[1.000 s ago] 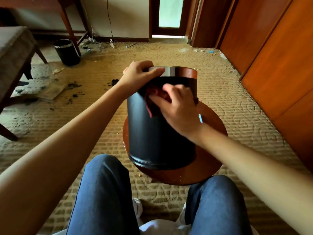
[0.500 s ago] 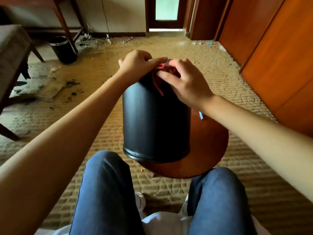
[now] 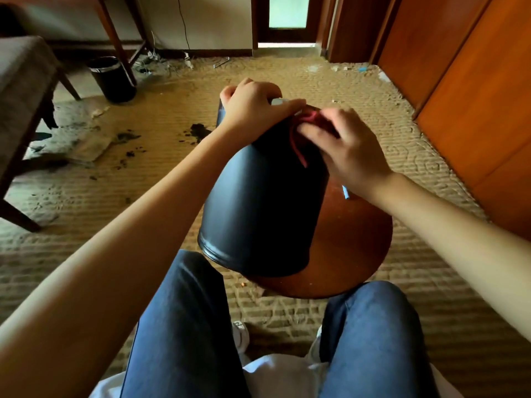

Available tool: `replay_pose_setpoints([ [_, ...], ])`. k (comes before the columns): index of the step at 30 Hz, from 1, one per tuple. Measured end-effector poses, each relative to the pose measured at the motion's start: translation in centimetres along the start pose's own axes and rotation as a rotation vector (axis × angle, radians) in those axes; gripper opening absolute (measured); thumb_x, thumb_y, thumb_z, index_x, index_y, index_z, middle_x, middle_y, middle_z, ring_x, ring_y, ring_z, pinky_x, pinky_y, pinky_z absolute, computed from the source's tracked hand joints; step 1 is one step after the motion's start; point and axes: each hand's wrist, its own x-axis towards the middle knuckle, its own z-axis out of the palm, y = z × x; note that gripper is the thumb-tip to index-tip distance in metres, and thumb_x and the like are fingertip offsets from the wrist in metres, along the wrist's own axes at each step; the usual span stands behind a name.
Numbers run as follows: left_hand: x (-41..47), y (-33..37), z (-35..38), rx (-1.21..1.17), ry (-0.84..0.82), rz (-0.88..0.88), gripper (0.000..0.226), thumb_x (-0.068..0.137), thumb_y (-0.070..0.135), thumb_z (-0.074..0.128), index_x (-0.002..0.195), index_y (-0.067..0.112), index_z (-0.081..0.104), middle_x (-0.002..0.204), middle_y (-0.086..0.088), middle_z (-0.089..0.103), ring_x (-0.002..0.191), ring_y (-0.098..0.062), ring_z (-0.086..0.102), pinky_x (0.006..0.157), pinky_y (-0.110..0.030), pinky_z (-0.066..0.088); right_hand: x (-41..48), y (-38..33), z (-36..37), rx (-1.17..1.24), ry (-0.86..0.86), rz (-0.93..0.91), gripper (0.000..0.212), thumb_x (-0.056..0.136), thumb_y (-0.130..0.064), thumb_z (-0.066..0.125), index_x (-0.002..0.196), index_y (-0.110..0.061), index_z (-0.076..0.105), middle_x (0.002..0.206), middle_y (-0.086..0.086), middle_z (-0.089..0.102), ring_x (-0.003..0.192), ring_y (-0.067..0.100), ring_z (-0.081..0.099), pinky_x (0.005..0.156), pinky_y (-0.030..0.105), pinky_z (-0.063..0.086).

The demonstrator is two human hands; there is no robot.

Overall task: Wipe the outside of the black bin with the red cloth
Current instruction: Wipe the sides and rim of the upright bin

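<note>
- 2 hands are meeting at the top of 1 tilted bin in the middle of the view; far to the left, a padded seat [image 3: 23,76] on wooden legs is standing on the carpet [image 3: 86,214].
- Just right of the seat, a second dark bin [image 3: 113,79] is standing upright beside a wooden leg, well apart from the work.
- Dark stains [image 3: 198,130] are spreading over the carpet between that bin and the left forearm.
- The left hand [image 3: 253,110] is gripping the rim, its fingers curling over the far edge and its thumb lying along the top.
- The black bin [image 3: 264,202] is leaning with its mouth away from the person and its base towards the knees; its lower edge is resting at the near left of the round wooden surface [image 3: 356,248].
- The red cloth [image 3: 306,122] is sitting bunched on the bin's upper outside wall just below the rim, with 1 thin strip hanging down the side.
- The right hand [image 3: 347,150] is holding the cloth against the wall, its bent fingers covering most of it.
- A small blue item [image 3: 345,192] is lying on the surface beside the right wrist.
- Orange-brown wooden panels [image 3: 474,96] are lining the right edge.
</note>
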Motion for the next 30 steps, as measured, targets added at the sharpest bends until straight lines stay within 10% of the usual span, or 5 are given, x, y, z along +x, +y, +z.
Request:
replay_pose_setpoints([
  [3, -0.1, -0.4, -0.4, -0.020, 0.003, -0.027, 0.052, 0.084, 0.062, 0.057, 0.060, 0.016, 0.048, 0.057, 0.006, 0.038, 0.083, -0.012, 0.043, 0.082, -0.033, 0.021, -2.1, -3.0, 1.7, 0.015, 0.069, 0.025, 0.045, 0.078, 0.003, 0.058, 0.117, -0.019, 0.054, 0.111, 0.015, 0.051, 0.086, 0.033, 0.049, 0.068, 0.040, 0.041],
  [9, -0.5, -1.2, -1.2, -0.042, -0.033, -0.041, 0.051, 0.085, 0.060, 0.057, 0.056, 0.021, 0.041, 0.057, 0.004, 0.038, 0.067, -0.006, 0.043, 0.090, -0.033, 0.023, -11.7, -9.0, 2.7, 0.188, -0.236, -0.594, 0.027, 0.092, -0.014, 0.054, 0.118, -0.021, 0.052, 0.112, 0.009, 0.046, 0.078, 0.024, 0.056, 0.065, 0.037, 0.046],
  [16, -0.5, -1.7, -1.7, -0.047, -0.016, -0.070, 0.050, 0.086, 0.059, 0.056, 0.057, 0.021, 0.043, 0.058, 0.005, 0.040, 0.065, -0.003, 0.042, 0.087, -0.034, 0.023, 0.9, -1.0, 0.4, 0.017, 0.033, 0.142, 0.035, 0.083, -0.003, 0.057, 0.115, -0.015, 0.053, 0.104, 0.020, 0.059, 0.088, 0.036, 0.055, 0.059, 0.039, 0.049],
  [26, 0.4, 2.9, -0.3, 0.251, -0.154, 0.062, 0.052, 0.082, 0.065, 0.055, 0.094, 0.016, 0.069, 0.085, 0.004, 0.061, 0.084, -0.015, 0.048, 0.092, -0.038, 0.022, -10.3, -9.4, 2.9, 0.174, -0.218, -0.453, 0.022, 0.099, -0.011, 0.037, 0.114, -0.023, 0.048, 0.112, 0.011, 0.045, 0.083, 0.023, 0.049, 0.069, 0.034, 0.042],
  [30, 1.4, 5.1, 0.7, 0.226, -0.247, 0.086, 0.049, 0.075, 0.069, 0.060, 0.075, 0.020, 0.066, 0.062, 0.009, 0.047, 0.078, -0.016, 0.046, 0.081, -0.036, 0.018, -6.6, -4.7, 0.2, 0.198, -0.182, -0.022, 0.013, 0.092, -0.027, 0.060, 0.093, -0.029, 0.047, 0.084, 0.001, 0.056, 0.074, 0.023, 0.056, 0.065, 0.031, 0.040],
])
